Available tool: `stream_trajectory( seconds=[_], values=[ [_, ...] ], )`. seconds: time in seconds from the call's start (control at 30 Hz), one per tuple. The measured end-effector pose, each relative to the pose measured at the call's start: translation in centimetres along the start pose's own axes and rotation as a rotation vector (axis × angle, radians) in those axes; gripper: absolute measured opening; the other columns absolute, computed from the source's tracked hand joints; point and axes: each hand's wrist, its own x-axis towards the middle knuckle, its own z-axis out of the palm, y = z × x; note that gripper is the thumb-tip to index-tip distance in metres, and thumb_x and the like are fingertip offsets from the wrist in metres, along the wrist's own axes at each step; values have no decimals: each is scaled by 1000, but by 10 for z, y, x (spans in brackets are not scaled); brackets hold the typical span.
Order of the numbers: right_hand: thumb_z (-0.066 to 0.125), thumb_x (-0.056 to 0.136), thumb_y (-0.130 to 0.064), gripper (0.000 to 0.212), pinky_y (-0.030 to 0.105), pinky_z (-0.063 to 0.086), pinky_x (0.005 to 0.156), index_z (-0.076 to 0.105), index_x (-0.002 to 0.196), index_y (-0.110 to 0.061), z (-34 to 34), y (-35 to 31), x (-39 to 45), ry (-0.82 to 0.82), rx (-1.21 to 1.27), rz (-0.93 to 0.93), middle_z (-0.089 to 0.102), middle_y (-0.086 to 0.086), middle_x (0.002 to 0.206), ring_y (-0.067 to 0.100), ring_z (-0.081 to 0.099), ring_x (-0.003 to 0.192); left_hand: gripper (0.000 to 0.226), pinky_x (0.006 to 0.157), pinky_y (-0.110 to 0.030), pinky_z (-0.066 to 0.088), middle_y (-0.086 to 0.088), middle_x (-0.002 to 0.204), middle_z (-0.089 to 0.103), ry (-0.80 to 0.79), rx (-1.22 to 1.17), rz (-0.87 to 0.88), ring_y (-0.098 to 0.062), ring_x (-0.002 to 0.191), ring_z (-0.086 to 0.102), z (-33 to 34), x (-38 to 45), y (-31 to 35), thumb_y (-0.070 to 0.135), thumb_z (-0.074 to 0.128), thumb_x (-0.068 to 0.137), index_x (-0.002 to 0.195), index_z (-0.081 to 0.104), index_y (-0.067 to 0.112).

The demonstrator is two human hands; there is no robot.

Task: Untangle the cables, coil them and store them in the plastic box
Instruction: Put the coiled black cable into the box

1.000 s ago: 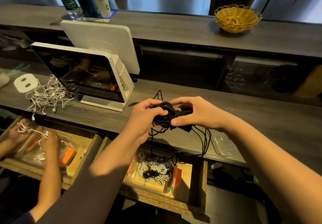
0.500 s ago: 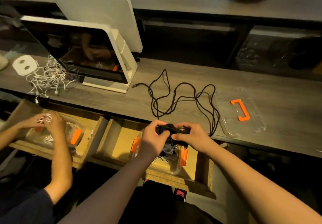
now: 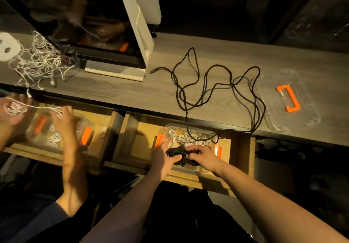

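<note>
A: We have the black coil (image 3: 179, 155) between both hands, right over the near end of the plastic box (image 3: 190, 168). Our left hand (image 3: 166, 158) curls its fingers round the coil's left end; our right hand (image 3: 202, 156) pinches the right end with bent fingers.

B: And the box sits in the open drawer (image 3: 239, 152), with white cables (image 3: 186, 138) already filling its far half.

A: Yes. From the coil a loose black cable (image 3: 217, 89) runs up out of the box, over the drawer's edge, and sprawls in loops across the counter (image 3: 122, 93) beyond the box.

B: So that is our risk. If we let go now, we judge the tail's pull could tug the coil open again.

A: It could also snag on the drawer's edge, or drag across the clear lid (image 3: 289, 99) lying on the counter, beyond the box and to its right.

B: And tangle with the white cables under the coil, if we press it down among them.

A: Left of the box, another person's hands (image 3: 64, 118) work white cord over a second box (image 3: 58, 129); far beyond it lie a white tangle (image 3: 39, 61) and the monitor (image 3: 105, 40).
</note>
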Motion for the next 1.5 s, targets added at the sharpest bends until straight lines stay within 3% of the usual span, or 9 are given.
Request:
stream_trajectory(
  seconds=[0.1, 0.2, 0.33, 0.47, 0.67, 0.87, 1.0, 1.27, 1.5],
  values=[
    [70, 91, -10, 21, 29, 48, 89, 60, 109, -11, 12, 9, 15, 100, -48, 6, 63, 7, 102, 21, 59, 95, 55, 88, -16, 43, -8, 127, 68, 22, 111, -22, -19, 113, 63, 4, 20, -13, 11, 85, 79, 130, 65, 4],
    [73, 90, -15, 26, 20, 45, 82, 59, 112, -13, 18, 8, 21, 135, -129, 25, 63, 3, 104, 21, 59, 101, 61, 106, -26, 43, -10, 134, 64, -34, 206, 6, -22, 124, 59, 1, 33, -14, 12, 84, 79, 135, 61, 6],
    [67, 93, -35, 54, 34, 40, 108, 49, 139, -14, 16, 3, 20, 163, -576, 186, 52, 13, 138, 29, 48, 130, 61, 111, -29, 36, -3, 140, 59, -90, 379, 60, -20, 132, 52, -12, 44, -19, 16, 82, 83, 138, 58, 14],
    [56, 99, -42, 33, 27, 43, 75, 68, 106, -11, 13, -19, -6, 174, -686, 130, 68, 11, 110, 27, 64, 103, 37, 92, -25, 48, 0, 126, 67, -20, 258, 167, -13, 111, 62, -23, 49, 2, 23, 73, 91, 127, 67, 18],
    [57, 96, -33, 18, 33, 43, 66, 59, 87, -18, -12, -72, -28, 741, -687, -337, 64, 3, 82, 23, 61, 81, 31, 99, -30, 48, 1, 124, 61, 19, 391, 589, -16, 115, 59, -32, 63, 72, 10, 55, 100, 129, 64, 18],
    [68, 89, -27, 57, 32, 47, 92, 42, 136, -9, -18, -77, 13, 206, -458, 61, 60, 12, 131, 31, 59, 119, 50, 111, -38, 38, -4, 152, 36, -328, 1010, 866, -21, 143, 29, -24, 72, 93, -2, 55, 93, 140, 54, 17],
    [55, 99, -35, 26, 39, 43, 97, 63, 118, -20, -21, -72, 8, 280, -746, -47, 69, 7, 117, 28, 61, 114, 25, 97, -34, 45, -3, 123, 56, -366, 1119, 941, -20, 125, 48, -25, 73, 96, 6, 57, 89, 112, 59, 15],
    [45, 102, -13, 25, 22, 41, 70, 62, 84, -10, -62, -101, -53, 610, 82, -436, 57, -2, 75, 6, 53, 72, 28, 107, -34, 42, -5, 135, 52, -83, 861, 749, -22, 129, 50, -52, 80, 130, 12, 52, 101, 128, 59, 13],
    [43, 97, -12, 31, 29, 34, 56, 53, 67, -11, -108, -111, -79, 854, 281, -399, 46, 5, 62, 11, 43, 60, 25, 104, -36, 28, 1, 117, 63, 220, 654, 763, -19, 123, 50, -72, 69, 207, 35, 47, 104, 114, 65, 20]
  ],
)
